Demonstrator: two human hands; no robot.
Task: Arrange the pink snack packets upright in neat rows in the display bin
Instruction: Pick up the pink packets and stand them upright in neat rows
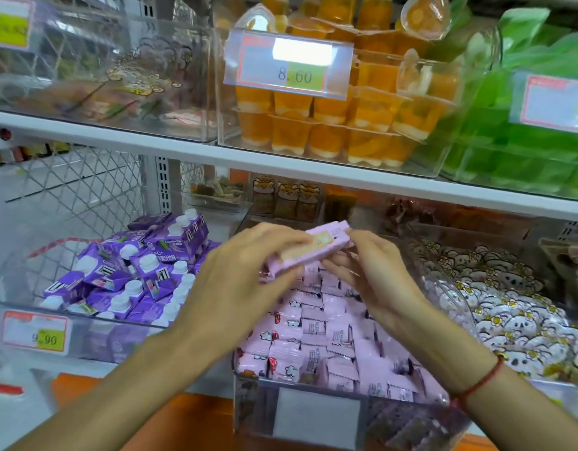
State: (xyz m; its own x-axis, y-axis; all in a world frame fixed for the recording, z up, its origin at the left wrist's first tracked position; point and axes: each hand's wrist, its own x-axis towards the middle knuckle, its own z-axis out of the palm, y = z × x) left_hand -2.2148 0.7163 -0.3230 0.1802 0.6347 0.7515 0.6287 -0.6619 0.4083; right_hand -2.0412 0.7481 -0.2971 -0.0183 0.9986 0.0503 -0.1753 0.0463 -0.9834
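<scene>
Two white shelves. Upper shelf (125, 133) runs L to R, dipping toward the R — carries three clear bins side by side: L bin (102, 70) w/ flat packets, blurred; mid bin (421, 167) w/ stacked orange jelly cups (291, 133), price tag (289, 65) reading 8.60 on its front; R bin (476, 60) w/ green packs (538, 141). Lower shelf, mostly hidden, holds a bin of purple drink cartons (144, 265) at L w/ a 9.90 tag (35, 332), display bin (313, 415) of pink snack packets (317, 340) in the middle, a bin of white animal-print packets (496, 304) at R — bins just beside each other.
</scene>
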